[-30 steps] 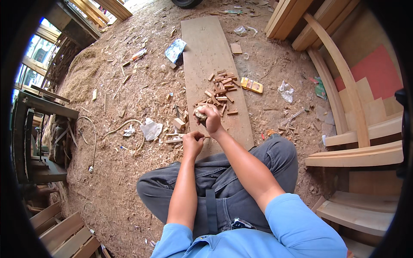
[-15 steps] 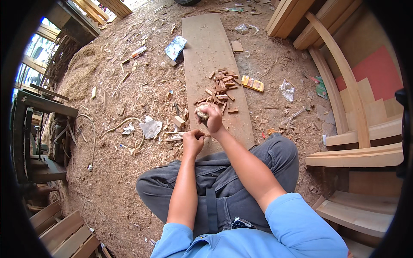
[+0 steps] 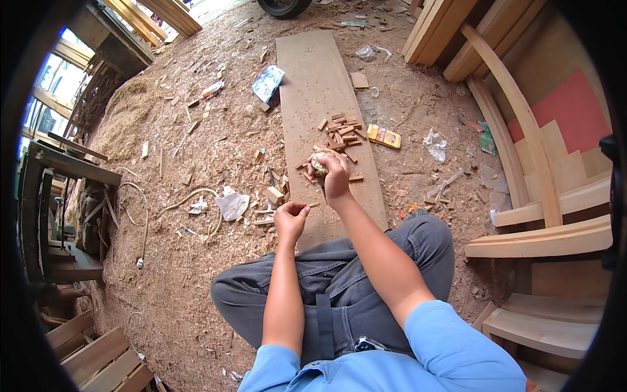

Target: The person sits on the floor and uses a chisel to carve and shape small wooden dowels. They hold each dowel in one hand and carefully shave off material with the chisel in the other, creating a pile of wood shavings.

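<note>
My left hand (image 3: pixel 291 219) pinches a small, thin wooden piece (image 3: pixel 312 205) over the near part of a long flat board (image 3: pixel 310 72). My right hand (image 3: pixel 335 174) grips a pale, mottled, rounded object (image 3: pixel 319 164); its lower part is hidden by my fingers, so I cannot make out what it is. Just beyond my right hand, a loose heap of small brown wooden blocks (image 3: pixel 343 134) lies on the board. My right hand is above and to the right of my left, the two apart.
Shavings, offcuts, a blue bag (image 3: pixel 268 83), a yellow packet (image 3: pixel 384 136) and cord (image 3: pixel 144 206) litter the floor (image 3: pixel 157 287). Curved timber (image 3: pixel 535 240) and planks stand at the right, a dark metal frame (image 3: pixel 65 163) at left, a tyre (image 3: pixel 284 8) at the top.
My right hand has moved slightly to the right with the pale object. More of the thin piece in my left hand now shows. The whole view has shifted a little.
</note>
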A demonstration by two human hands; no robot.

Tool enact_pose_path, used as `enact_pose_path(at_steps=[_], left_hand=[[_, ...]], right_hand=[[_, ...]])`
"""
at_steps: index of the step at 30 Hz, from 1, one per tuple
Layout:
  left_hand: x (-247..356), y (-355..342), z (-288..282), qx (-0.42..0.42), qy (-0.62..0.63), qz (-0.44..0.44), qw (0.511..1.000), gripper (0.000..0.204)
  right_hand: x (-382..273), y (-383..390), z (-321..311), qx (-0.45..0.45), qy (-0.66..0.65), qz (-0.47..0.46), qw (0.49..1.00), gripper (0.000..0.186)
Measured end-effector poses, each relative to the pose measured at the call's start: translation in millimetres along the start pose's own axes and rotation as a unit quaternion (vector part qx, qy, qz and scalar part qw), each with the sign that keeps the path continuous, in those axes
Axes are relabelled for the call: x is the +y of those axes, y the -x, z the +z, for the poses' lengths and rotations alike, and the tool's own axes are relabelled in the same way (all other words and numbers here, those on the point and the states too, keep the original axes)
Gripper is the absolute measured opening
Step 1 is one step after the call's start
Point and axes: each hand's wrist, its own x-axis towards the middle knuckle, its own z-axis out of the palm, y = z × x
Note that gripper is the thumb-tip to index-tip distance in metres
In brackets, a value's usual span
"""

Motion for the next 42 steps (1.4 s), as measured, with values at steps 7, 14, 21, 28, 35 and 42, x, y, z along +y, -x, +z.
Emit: enact_pose_path(at_steps=[7, 14, 21, 28, 35, 42], left_hand=[[-0.7, 3.1, 1.4, -0.006, -0.033, 0.042, 0.999, 0.011], [-0.9, 7.2, 3.2, -0.043, -0.081, 0.046, 0.995, 0.01], [-1.9, 9.1, 5.6, -0.024, -0.086, 0.067, 0.994, 0.009], [-0.7, 9.9, 5.0, -0.024, -0.108, 0.091, 0.99, 0.008], [-0.5, 10.8, 3.6, -0.027, -0.118, 0.108, 0.987, 0.009], [0.4, 11.0, 4.7, -0.018, -0.114, 0.076, 0.99, 0.009]], right_hand=[[8.7, -3.5, -8.1, -0.048, -0.032, 0.004, 0.998, 0.023], [51.8, -8.3, -19.9, -0.039, 0.041, 0.033, 0.998, 0.02], [70.6, -4.0, -19.9, 0.021, 0.036, 0.082, 0.996, 0.02], [82.3, -15.1, -27.5, -0.038, 0.097, -0.047, 0.993, 0.021], [81.9, -7.0, -28.4, -0.071, 0.162, 0.034, 0.984, 0.029], [80.2, -1.8, -29.2, -0.074, 0.066, 0.034, 0.994, 0.038]])
